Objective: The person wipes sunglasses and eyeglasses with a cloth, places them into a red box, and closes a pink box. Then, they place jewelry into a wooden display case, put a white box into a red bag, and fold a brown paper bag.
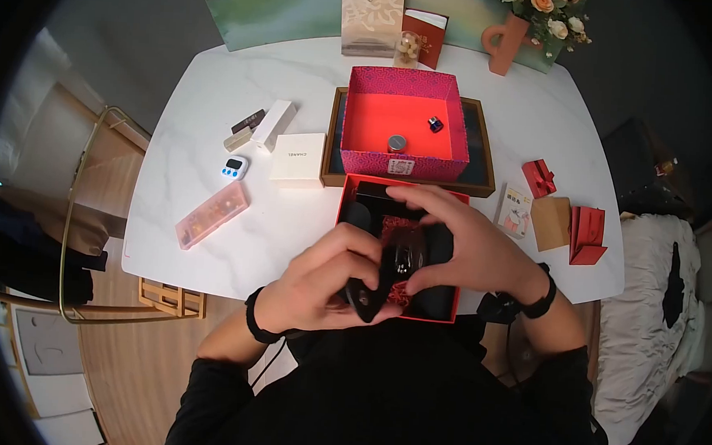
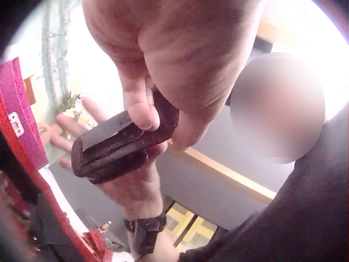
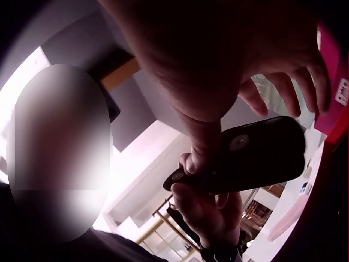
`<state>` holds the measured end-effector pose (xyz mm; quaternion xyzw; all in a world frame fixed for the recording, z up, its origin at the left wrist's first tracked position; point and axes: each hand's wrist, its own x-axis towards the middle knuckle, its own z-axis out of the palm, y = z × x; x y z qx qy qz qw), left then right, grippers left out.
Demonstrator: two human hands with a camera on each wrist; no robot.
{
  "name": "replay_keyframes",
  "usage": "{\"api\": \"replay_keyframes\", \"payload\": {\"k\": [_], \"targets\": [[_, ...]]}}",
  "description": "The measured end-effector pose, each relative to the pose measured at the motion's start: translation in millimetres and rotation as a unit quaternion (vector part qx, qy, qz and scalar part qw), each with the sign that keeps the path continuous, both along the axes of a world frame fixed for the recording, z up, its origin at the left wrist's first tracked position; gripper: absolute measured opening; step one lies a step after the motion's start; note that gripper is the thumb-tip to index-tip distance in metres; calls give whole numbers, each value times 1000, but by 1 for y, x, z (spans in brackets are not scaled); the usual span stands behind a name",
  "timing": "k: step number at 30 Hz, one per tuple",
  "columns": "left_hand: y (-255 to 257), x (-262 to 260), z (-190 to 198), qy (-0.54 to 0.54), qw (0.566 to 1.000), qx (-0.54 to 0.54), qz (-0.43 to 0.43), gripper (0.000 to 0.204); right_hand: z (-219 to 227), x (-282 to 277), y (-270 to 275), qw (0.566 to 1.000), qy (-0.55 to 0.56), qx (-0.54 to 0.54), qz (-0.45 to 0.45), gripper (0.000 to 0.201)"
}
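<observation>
In my left hand (image 1: 324, 278) I pinch the narrow end of a dark brown, glossy, leather-looking case (image 1: 403, 260). Its far end is rounded, and the left wrist view shows layered edges along the side of the case (image 2: 112, 147). A small round shiny spot marks its face in the right wrist view. My right hand (image 1: 481, 238) arches beside it with fingers extended and spread, the thumb overlapping the case in the right wrist view. Under both hands lies an open red box (image 1: 455, 306) with black inner parts and red shredded paper (image 1: 398, 293), partly hidden by my hands.
Behind stands a patterned pink box (image 1: 409, 79) holding a small round jar (image 1: 397, 143) and a dark blue item (image 1: 435, 124). Left are a white box (image 1: 300, 158), a timer (image 1: 234, 168) and a pink case (image 1: 212, 215). Right are a booklet (image 1: 516, 210) and red packets (image 1: 587, 237).
</observation>
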<state>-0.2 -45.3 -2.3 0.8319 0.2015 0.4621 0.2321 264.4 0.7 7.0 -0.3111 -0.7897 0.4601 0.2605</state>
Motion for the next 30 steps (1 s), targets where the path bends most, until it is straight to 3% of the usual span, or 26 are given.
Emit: {"api": "replay_keyframes", "payload": {"k": [1,2,3,5,7,11,13,18,20,21,23,25,27,30], "targets": [[2,-4,1,0,1000,1,0,40,-10,5,6,989,64,-124,48,82],[5,-9,3,-13,1000,-26,-8,42,-13,7,9,957,117,-254,79,67],[9,-14,4,-25,998,-52,-15,43,-14,10,10,957,117,-253,80,67],[17,-16,9,-24,997,-76,-11,51,-16,15,10,927,97,-357,64,49],[8,-11,2,-113,965,-237,-15,58,-16,10,2,933,123,-338,20,39],[9,-9,-9,-62,966,-251,22,54,-19,9,-6,939,146,-311,-27,38],[16,-5,-3,90,995,-12,48,48,-21,8,-10,946,131,-294,-37,38],[19,-2,-8,95,992,-19,78,47,-20,7,-15,953,135,-264,-66,38],[16,4,-9,53,980,-145,126,50,-22,4,-19,957,147,-236,-76,38],[15,4,-9,54,979,-147,127,50,-23,3,-21,961,159,-208,-87,37],[15,1,-8,-5,914,-402,47,51,-23,1,-23,965,150,-196,-88,37],[19,2,-10,-28,908,-418,32,49,-19,2,-24,969,140,-183,-90,36],[24,0,-6,18,931,-363,29,49,-14,2,-26,979,76,-161,-98,38],[23,3,-2,37,920,-390,31,48,-17,3,-28,973,80,-187,-107,36]]}}
